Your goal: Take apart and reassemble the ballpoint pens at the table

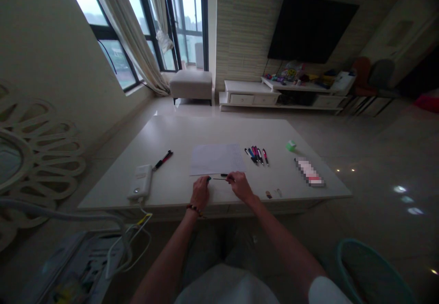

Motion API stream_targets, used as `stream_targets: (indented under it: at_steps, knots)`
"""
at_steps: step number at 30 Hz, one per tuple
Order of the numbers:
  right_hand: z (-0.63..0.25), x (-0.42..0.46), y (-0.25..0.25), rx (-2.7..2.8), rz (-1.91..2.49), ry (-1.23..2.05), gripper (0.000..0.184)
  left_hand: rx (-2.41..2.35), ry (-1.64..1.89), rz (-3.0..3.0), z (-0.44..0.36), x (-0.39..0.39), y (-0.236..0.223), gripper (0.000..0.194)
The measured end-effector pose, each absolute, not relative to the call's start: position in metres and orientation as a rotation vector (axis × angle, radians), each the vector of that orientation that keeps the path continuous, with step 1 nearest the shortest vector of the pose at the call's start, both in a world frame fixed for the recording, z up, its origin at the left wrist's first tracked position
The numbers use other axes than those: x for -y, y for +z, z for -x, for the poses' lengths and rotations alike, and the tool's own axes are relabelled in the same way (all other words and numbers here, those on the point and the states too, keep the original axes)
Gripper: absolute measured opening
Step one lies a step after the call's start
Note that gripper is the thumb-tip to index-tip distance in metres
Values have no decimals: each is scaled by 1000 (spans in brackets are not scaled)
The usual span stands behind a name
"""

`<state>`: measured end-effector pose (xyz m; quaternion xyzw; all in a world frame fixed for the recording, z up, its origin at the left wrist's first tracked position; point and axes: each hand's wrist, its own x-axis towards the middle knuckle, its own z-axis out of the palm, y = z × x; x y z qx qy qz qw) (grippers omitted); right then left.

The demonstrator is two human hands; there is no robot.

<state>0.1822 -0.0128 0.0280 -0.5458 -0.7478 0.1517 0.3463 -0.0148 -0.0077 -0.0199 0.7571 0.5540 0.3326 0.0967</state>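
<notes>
Since fine control likely matters, I see right hand [239, 185], fingers pinching thin rod [219, 179] near desk [240, 130] front edge | left hand [200, 192], fingers gripping small dark piece [209, 178] | pens [259, 156] bunched beside paper [216, 158], likely for reach

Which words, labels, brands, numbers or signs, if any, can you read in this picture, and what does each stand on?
No text can be read.
White sheet: any writing is too faint.
White device with a cable: any marking is too small.
Grouped pens: any print is too small.
Item at right: pixelated, so unreadable.
</notes>
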Motion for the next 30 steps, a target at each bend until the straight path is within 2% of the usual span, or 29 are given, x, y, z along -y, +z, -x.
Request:
stream_targets:
  at_steps: [7,13,16,19,23,30]
  knots:
    - [-176,4,40,2126,1345,522,6,-1519,771,-2456,11,16,-13,41]
    - [-165,8,40,1971,1185,681,8,-1594,681,-2572,8,22,-5,23]
    - [-174,12,27,1769,1235,749,16,-1682,675,-2536,8,23,-4,22]
    - [-189,14,6,1572,1411,659,21,-1785,756,-2428,8,23,-6,24]
    - [-192,10,-16,1611,1594,488,18,-1817,833,-2400,8,23,-9,22]
    - [-161,-13,-17,1718,1643,364,10,-1863,803,-2411,7,25,-7,19]
